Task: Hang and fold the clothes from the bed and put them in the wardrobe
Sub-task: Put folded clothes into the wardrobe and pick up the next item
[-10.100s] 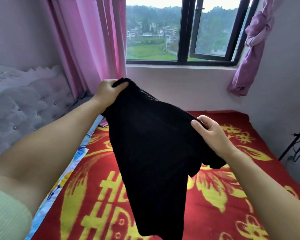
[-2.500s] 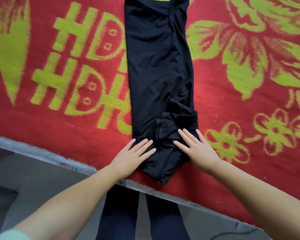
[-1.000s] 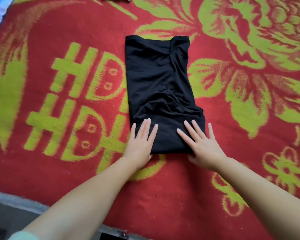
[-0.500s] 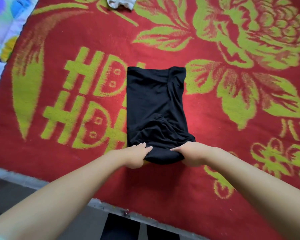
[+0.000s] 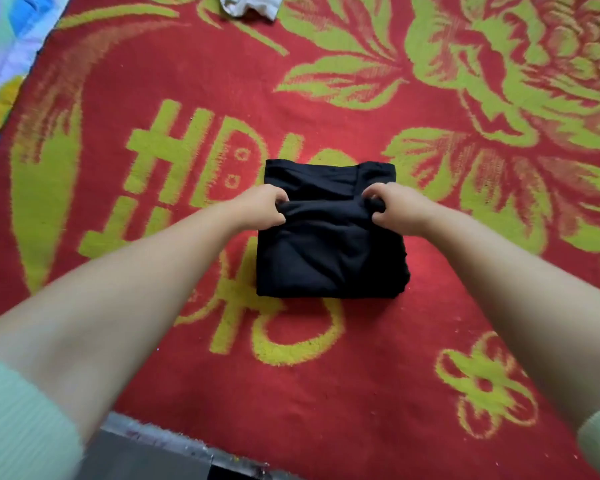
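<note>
Both hands on the black garment [image 5: 329, 258], flat on the red bed blanket [image 5: 361, 375] w/ near fold done. Left hand [image 5: 260, 211] & right hand [image 5: 394, 213] each pinch the folded edge at a corner, prob. to keep it square; white cloth [image 5: 248, 5] waits beyond

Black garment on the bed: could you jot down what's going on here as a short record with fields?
garment: black garment, folded into a compact rectangle
surface: red and yellow blanket
left hand: left hand grips the folded upper layer at its left end
right hand: right hand grips the same layer at its right end
also in view: pale cloth at the far edge
</note>
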{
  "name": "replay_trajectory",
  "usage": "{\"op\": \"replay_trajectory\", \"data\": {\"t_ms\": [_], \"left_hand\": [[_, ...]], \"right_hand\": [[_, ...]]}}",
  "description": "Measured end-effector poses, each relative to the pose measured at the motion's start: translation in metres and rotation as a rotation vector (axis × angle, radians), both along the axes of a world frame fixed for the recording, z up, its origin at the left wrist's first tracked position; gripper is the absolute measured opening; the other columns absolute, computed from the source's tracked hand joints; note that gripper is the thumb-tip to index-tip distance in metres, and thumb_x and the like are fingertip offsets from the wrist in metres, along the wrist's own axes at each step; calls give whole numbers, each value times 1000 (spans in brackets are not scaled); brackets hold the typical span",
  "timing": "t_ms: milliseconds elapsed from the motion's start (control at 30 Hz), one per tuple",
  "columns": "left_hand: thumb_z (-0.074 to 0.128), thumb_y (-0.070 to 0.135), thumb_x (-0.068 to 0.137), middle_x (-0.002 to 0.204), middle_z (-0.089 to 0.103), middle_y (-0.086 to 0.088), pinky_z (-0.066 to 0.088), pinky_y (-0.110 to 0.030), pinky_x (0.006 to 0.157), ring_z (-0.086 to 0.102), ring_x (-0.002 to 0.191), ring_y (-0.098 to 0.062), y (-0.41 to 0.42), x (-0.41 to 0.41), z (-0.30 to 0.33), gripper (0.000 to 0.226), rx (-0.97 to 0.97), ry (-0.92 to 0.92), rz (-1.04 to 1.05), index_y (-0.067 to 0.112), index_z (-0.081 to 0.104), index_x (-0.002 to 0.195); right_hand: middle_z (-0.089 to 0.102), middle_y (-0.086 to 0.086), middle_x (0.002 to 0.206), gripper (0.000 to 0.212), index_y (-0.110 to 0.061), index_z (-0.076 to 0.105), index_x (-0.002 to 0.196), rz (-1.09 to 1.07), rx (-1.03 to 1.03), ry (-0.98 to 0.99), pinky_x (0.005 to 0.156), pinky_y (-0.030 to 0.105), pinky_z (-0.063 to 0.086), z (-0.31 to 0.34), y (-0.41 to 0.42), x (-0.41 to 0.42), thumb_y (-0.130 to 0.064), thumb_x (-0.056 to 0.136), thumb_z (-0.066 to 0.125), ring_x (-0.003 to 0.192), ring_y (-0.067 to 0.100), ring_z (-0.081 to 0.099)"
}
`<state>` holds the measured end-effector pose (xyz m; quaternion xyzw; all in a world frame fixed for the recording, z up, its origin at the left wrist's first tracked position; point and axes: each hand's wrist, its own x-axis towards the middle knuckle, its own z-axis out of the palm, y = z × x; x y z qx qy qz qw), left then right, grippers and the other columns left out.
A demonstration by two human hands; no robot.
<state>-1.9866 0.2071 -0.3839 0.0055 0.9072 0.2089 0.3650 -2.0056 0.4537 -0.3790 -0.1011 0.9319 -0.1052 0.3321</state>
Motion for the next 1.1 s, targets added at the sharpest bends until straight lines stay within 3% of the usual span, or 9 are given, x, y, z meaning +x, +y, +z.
{"op": "replay_trajectory", "data": {"t_ms": [100,200,367,567,800,900,967,1033,1100], "left_hand": [[46,30,96,143,41,-8,21,-47,112,36,132,-27,13,22,-30,51,-318,379,-88,18,33,144],[23,52,95,159,14,-5,-1,-54,115,9,147,-20,34,71,-47,66,-253,563,-198,19,14,152],[15,63,90,160,6,-3,5,-59,113,-1,146,-17,36,120,-85,70,-198,439,-176,29,9,150],[8,72,83,156,-20,-6,-4,-62,112,-16,145,-18,26,113,-80,81,-199,410,-308,28,-11,149],[89,34,44,141,45,-24,41,-55,101,45,131,-33,14,124,-60,107,-247,371,-406,-1,48,135],[90,11,43,127,56,-26,50,-44,91,58,116,-36,19,107,-51,87,-172,445,-360,-5,58,123],[71,11,77,148,35,-22,37,-34,106,40,135,-30,22,106,-33,75,-141,354,-342,0,36,142],[49,14,93,158,18,-10,29,-34,112,24,143,-23,18,110,-13,64,-84,81,-372,12,20,150],[45,14,90,145,44,-6,41,-33,100,45,129,-25,11,108,9,49,47,-130,-403,16,43,139]], "right_hand": [[20,8,156,57,-21,27,148,-19,135,211,114,52,16,-34,-9,29,-19,94,43,144,27,18],[17,8,158,54,-21,30,148,110,136,474,110,63,3,-41,-19,71,-31,95,35,147,28,9],[21,3,158,60,-27,30,148,120,130,287,102,71,19,-68,-17,113,-51,93,23,145,23,10],[-22,-5,155,75,-33,-9,148,121,68,207,109,62,-7,-65,-11,110,-68,83,5,141,14,-27],[29,5,155,107,-23,27,149,350,185,190,102,66,26,-49,15,111,-41,59,82,142,24,29],[16,-1,159,76,-27,18,151,293,127,235,115,53,12,-41,0,102,-13,87,56,147,20,10],[19,-2,158,69,-28,22,150,200,47,81,117,48,11,-23,-5,100,-3,89,42,147,18,9],[36,3,151,65,-30,34,145,193,-33,-41,114,40,25,3,-3,98,-2,86,41,142,20,27],[58,5,133,58,-28,48,136,230,-91,-204,96,30,44,32,1,93,-4,84,43,122,21,54]]}}
